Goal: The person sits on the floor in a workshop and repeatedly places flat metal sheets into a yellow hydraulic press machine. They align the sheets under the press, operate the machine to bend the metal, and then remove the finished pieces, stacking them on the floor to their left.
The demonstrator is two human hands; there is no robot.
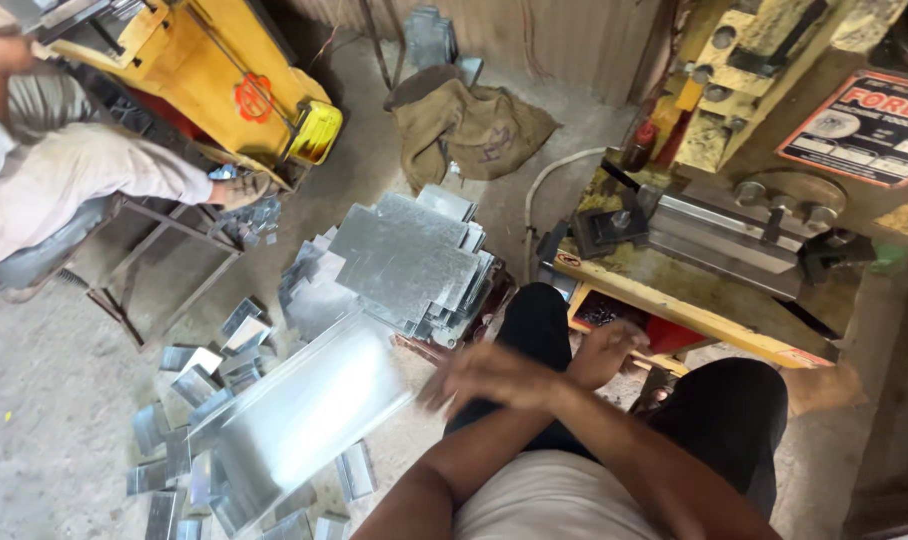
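Right hand, open and blurred, crossed over left hand, loosely curled and empty. Bent sheet-metal piece was best released low, clear of the flat sheet stack.

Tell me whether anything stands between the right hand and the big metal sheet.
Nothing visible does. The right hand, blurred, is just beside the sheet, with only bare floor showing in the gap.
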